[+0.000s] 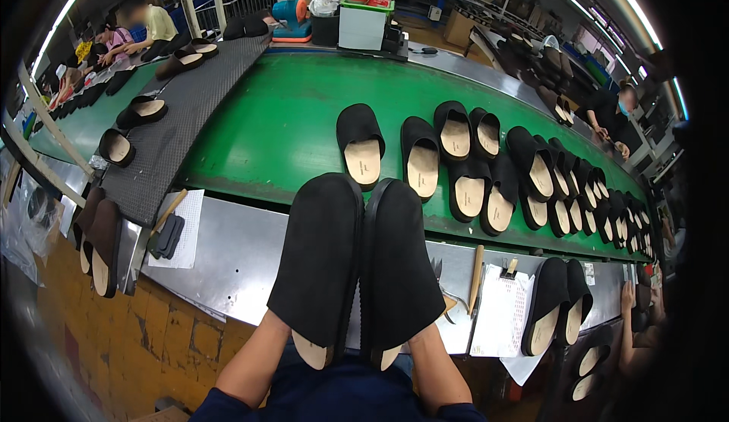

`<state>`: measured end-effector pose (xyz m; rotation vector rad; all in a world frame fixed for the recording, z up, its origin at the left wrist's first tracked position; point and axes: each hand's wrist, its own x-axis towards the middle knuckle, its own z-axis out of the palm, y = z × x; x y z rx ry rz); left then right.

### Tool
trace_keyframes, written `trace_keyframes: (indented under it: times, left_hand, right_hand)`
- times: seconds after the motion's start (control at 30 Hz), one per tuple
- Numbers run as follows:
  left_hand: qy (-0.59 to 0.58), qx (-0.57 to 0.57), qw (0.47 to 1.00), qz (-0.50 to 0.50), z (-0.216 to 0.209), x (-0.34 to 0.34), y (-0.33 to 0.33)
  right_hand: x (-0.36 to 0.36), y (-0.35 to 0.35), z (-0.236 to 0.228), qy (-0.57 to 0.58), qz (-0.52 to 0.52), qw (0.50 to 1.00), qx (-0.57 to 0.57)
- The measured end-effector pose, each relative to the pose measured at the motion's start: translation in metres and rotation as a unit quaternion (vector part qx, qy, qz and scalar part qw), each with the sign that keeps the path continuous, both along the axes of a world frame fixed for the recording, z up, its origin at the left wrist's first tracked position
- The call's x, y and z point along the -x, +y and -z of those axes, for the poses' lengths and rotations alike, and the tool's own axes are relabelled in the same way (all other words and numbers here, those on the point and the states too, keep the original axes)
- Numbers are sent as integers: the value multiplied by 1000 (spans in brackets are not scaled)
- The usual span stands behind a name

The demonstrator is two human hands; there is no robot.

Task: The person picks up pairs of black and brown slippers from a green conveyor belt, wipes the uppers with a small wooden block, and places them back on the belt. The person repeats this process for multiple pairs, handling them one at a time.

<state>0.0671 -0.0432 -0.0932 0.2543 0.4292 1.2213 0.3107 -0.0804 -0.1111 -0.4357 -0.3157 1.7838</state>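
Observation:
A black closed-toe clog with a pale footbed is held up in front of me, toe pointing away. My left hand is slipped inside it, so its fingers are hidden. Beside it, a matching black clog sits over my right hand, whose fingers are hidden too. The two clogs are side by side, their soles turned toward each other and close together. Just beyond their toes, two more black clogs lie on the green conveyor belt.
Several black clogs cover the belt's right side. On the metal ledge are a clipboard, a hammer, pliers and a pair of clogs. Brown clogs hang at left. Co-workers are at both sides.

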Motion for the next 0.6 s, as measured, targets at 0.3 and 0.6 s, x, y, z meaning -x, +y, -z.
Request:
trace_keyframes:
  times: [0.3, 0.6]
  left_hand:
    - [466, -228, 829, -211, -28, 34, -8]
    - [510, -220, 791, -256, -46, 15, -1]
  right_hand:
    - [-2, 18, -58, -478, 184, 856, -76]
    - [4, 30, -51, -647, 282, 692, -151]
